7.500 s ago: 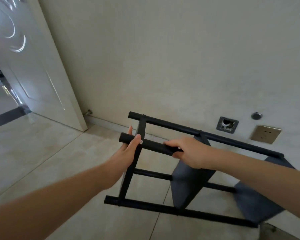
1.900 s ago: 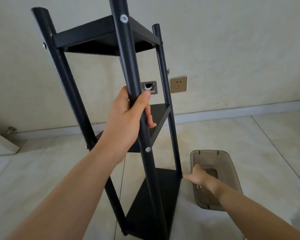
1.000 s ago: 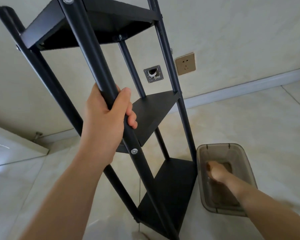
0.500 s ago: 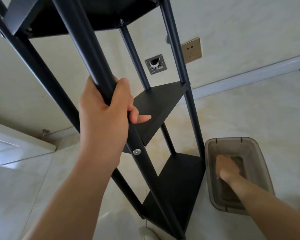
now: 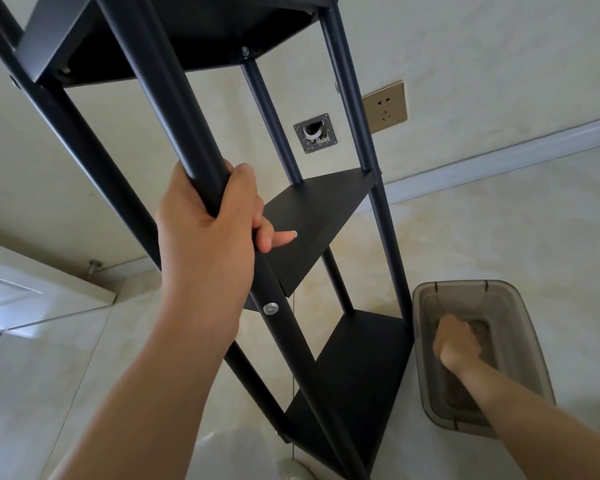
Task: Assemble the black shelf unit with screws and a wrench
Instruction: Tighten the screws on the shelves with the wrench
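Black shelf unit [image 5: 326, 216] stands upright on the tiled floor [image 5: 499, 237], three tiers visible, close to the wall [image 5: 465, 46]. Left hand [image 5: 208, 244] is wrapped around the near front pole [image 5: 160, 81], just above the middle shelf [image 5: 312, 223]; one fingertip sticks out past the pole over that shelf. Silver screw head [image 5: 271, 308] sits in the same pole just below the left hand. Another screw [image 5: 245, 50] shows under the top shelf.

Right hand [image 5: 456, 344] is down inside a smoky translucent plastic bin [image 5: 426, 306] on the floor, just right of the bottom shelf [image 5: 357, 375]. Fingers look curled, knuckles up; cannot tell whether they hold anything, bin contents are hidden under the hand.

On the wall behind the poles, beyond the left hand: open metal wall box [image 5: 315, 133] and a gold socket plate [image 5: 385, 106]. No readable text or branding anywhere. White door [image 5: 32, 292] edge and door stop [image 5: 93, 265] left of the left hand.
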